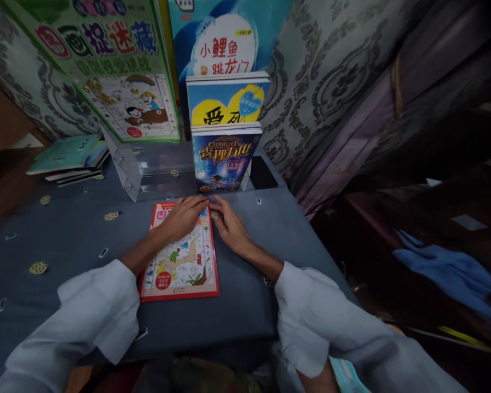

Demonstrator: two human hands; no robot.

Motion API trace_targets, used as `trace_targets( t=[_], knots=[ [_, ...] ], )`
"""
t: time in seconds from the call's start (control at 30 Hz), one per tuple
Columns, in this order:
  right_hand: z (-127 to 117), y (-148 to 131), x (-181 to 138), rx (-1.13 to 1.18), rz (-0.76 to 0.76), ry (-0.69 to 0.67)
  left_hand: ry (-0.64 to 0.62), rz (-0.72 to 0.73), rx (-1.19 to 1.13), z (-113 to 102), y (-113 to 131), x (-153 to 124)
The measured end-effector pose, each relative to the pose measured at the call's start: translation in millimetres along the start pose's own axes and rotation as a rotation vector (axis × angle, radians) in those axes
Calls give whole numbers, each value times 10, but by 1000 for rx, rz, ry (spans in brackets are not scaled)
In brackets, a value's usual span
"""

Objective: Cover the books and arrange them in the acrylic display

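Observation:
A picture book with a red border (180, 277) lies flat on the dark blue tablecloth (245, 305). My left hand (186, 217) rests palm down over its top part, fingers stretched out and hiding some of the title. My right hand (231, 229) is just off the book's upper right edge, fingers extended, its fingertips close to those of the left. Whether the fingertips touch cannot be made out. Just behind my hands, a dark blue book (222, 161) stands upright in a clear plastic stand (159, 173).
A blue and yellow book (229, 101), a teal book (229, 33) and a large green book (123, 71) stand in the rack. A black phone-like slab (263, 172) lies right of it, thin booklets (69, 155) left. Blue cloth (445, 267) lies beyond the table's right edge.

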State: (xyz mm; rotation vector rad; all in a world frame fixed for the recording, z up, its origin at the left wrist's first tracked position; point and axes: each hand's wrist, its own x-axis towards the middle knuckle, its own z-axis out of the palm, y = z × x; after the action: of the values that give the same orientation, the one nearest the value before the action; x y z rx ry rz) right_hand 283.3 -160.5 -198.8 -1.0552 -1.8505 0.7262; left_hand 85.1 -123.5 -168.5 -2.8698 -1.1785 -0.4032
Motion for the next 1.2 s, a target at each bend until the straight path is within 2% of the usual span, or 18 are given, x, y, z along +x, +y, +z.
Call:
trace_targets(
  t=[0.27, 0.57, 0.83, 1.2],
  knots=[
    [-56, 84, 117, -52, -34, -81, 77, 30, -42, 1, -10, -23],
    [-64, 134, 150, -152, -80, -140, 116, 202, -133, -56, 62, -145],
    [-53, 109, 136, -212, -87, -147, 86, 295, -259, -187, 391, -445],
    [-35, 123, 137, -266, -78, -168, -79, 331, -356, -390, 887, -954]
  ],
)
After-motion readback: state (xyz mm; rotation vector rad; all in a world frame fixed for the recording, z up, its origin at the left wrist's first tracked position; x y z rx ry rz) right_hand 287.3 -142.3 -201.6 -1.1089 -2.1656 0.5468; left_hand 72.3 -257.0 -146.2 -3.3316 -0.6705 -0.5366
